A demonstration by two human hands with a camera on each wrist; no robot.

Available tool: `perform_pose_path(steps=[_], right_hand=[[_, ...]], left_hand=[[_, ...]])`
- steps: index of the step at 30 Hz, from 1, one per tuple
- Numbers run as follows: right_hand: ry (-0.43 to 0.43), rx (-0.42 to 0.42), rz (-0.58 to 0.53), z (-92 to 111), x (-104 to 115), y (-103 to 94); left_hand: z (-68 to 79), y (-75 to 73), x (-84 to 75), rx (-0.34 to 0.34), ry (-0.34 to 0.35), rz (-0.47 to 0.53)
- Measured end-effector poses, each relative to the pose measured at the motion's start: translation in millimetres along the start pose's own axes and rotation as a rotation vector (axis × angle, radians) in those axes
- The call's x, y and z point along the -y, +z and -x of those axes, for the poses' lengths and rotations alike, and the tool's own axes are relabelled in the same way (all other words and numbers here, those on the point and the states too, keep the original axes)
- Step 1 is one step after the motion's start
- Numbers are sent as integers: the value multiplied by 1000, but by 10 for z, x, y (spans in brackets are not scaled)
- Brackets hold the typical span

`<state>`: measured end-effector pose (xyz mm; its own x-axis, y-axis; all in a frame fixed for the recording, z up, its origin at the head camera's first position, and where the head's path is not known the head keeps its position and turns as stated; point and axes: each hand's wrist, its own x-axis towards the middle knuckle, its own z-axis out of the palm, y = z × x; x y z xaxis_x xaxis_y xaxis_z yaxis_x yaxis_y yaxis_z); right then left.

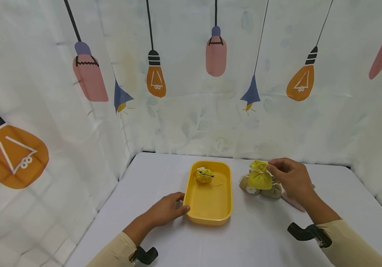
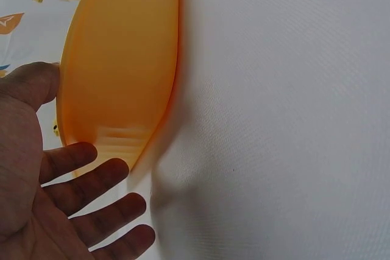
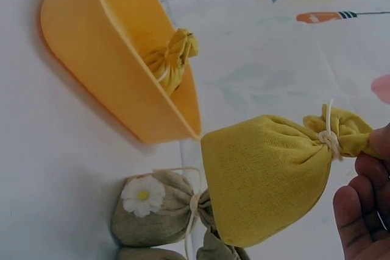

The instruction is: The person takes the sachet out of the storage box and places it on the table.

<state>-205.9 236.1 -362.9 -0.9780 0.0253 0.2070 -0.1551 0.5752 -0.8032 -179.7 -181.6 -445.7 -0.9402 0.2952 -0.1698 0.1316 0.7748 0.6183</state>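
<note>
A yellow drawstring pouch [image 1: 259, 180] hangs from my right hand [image 1: 292, 178], which pinches its gathered top between thumb and finger. The right wrist view shows the yellow pouch [image 3: 268, 178] closely, its neck tied with a white cord. Below it sit several pouches, one a grey-brown pouch [image 3: 152, 205] with a white flower. My left hand [image 1: 169, 210] rests at the left rim of a yellow tray [image 1: 210, 218]. In the left wrist view its thumb lies at the rim and its fingers [image 2: 100, 187] extend along the outside wall. Inside the tray lies another yellow pouch [image 1: 204, 175].
A white-covered table [image 1: 251, 241] bears everything. Beyond it hangs a pale curtain [image 1: 184, 122] printed with lamps and bulbs. Right of the grey-brown pouches lies a pinkish pouch [image 1: 292, 202], partly hidden by my right hand.
</note>
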Motion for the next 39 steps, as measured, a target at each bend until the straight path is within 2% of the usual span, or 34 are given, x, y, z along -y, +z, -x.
perform_pose_path(steps=[15, 23, 39], right_hand=[[32, -10, 57, 84, -129, -110], [79, 24, -22, 139, -202, -143], [80, -4, 7, 217, -360, -145]], left_hand=[[-4, -47, -4, 1, -18, -3], [-8, -42, 2, -2, -20, 0], [-29, -8, 27, 6, -13, 13]])
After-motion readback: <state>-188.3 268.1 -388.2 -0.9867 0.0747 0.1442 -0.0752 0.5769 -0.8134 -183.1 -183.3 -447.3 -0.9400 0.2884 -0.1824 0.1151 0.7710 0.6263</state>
